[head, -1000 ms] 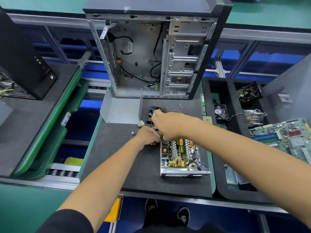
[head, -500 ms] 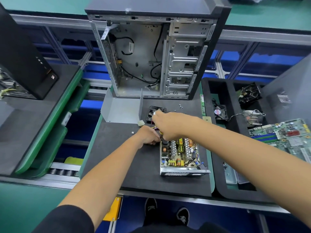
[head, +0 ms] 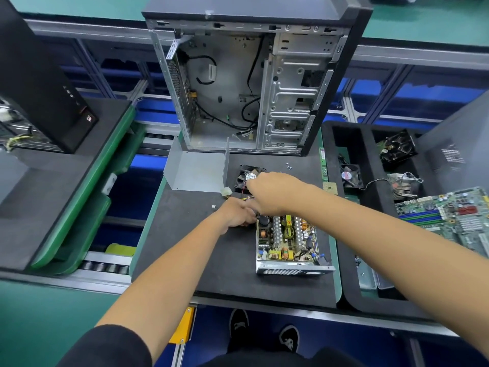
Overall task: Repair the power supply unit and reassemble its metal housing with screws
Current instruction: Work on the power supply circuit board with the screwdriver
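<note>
While the open power supply unit (head: 287, 241) lies on the dark foam mat (head: 190, 250) with its circuit board exposed inside its metal tray, the left hand (head: 236, 214) and right hand (head: 270, 192) meet at its far end over the wire bundle (head: 244, 198); whether their fingers clamp anything cannot be told. Beyond stand the detached housing cover (head: 197, 172), a black fan (head: 244, 178) and the emptied computer case (head: 251, 83). To the right, a black compartment tray (head: 352, 139) holds a second fan (head: 350, 176), a heatsink (head: 403, 185) and a motherboard (head: 449, 215).

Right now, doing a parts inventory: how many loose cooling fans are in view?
3: one fan on the mat beyond the right hand, two in the foam tray, at and. Others may be hidden.
</note>
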Tool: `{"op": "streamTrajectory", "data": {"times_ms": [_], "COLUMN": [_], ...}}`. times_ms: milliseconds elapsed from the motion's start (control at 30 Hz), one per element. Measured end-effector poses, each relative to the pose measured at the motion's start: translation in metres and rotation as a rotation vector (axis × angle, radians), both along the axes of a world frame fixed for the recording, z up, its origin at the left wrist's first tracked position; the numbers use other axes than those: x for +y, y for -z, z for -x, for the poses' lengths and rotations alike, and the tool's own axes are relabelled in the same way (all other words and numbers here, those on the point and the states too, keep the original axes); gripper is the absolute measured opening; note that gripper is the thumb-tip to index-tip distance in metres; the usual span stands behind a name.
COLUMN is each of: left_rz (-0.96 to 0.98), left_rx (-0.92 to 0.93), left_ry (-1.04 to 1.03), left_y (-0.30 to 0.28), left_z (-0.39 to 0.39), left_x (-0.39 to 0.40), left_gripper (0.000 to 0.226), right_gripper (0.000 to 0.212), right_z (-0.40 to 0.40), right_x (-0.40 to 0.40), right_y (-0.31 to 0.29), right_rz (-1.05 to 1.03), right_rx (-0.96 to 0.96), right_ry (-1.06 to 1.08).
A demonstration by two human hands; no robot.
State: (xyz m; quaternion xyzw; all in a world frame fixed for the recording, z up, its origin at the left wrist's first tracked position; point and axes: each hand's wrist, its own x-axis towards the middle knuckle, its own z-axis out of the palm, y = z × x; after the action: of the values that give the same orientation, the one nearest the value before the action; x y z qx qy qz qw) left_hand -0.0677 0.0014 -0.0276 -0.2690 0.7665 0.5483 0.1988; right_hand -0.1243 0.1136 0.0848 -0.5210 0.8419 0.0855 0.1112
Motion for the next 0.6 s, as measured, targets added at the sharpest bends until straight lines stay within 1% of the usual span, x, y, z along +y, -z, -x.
{"op": "streamTrajectory", "data": {"times_ms": [67, 167, 233, 367, 533, 600], "left_rz": [0.001, 0.014, 0.023, 0.037, 0.048, 0.047], "left_rx": [0.006, 0.024, 0.037, 0.054, 0.038, 0.035], "left_ry": [0.0, 0.01, 0.014, 0.013, 0.033, 0.031], "left_y": [0.002, 0.006, 0.007, 0.008, 0.006, 0.005], "left_z": [-0.002, -0.003, -0.003, -0.004, -0.004, -0.004], "left_x": [-0.001, -0.002, 0.0, 0.002, 0.003, 0.003], "left_gripper": [0.018, 0.019, 0.021, 0.023, 0.022, 0.022], "right_gripper": [0.018, 0.036, 0.04, 0.038, 0.038, 0.036], "right_z": [0.0, 0.0, 0.0, 0.001, 0.005, 0.007], "right_x": [0.003, 0.006, 0.006, 0.001, -0.006, -0.007], "right_y": [-0.001, -0.001, -0.002, -0.002, -0.007, -0.008], "right_rz": [-0.006, 0.024, 0.048, 0.03, 0.019, 0.012], "right_rx": [-0.05, -0.097, -0.115, -0.126, -0.158, -0.162], "right_ry": [-0.008, 0.023, 0.048, 0.097, 0.122, 0.122]}}
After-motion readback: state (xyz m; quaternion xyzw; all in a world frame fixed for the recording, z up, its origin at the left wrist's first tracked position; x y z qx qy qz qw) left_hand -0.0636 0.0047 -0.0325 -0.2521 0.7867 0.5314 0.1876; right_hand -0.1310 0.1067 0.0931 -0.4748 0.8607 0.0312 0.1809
